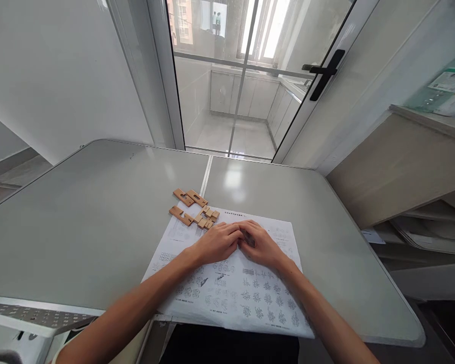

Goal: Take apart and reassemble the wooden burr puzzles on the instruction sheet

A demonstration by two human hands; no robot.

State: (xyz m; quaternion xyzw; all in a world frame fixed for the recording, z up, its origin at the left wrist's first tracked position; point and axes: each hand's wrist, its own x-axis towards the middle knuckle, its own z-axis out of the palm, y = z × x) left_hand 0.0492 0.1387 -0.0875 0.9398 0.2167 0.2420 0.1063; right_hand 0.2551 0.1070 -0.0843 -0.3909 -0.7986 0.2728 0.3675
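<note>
My left hand [220,241] and my right hand [260,243] meet over the upper middle of a large printed sheet [231,283]. Both have their fingers curled and their fingertips together. Whatever lies between them, if anything, is hidden by the fingers. Just beyond my left hand lie several wooden puzzle pieces. Flat notched boards [181,215] rest at the left, one of them partly on the sheet. Beside them, a slotted board [197,197] touches another notched one. Small wooden blocks [208,217] sit in a cluster closest to my left fingers.
The grey table [98,222] has a seam running to its far edge. Behind it stands a glass door [242,91] with a black handle [326,75]. At the right is a wooden shelf unit [402,156] with plastic-wrapped items on top. A perforated metal rack [34,316] lies at lower left.
</note>
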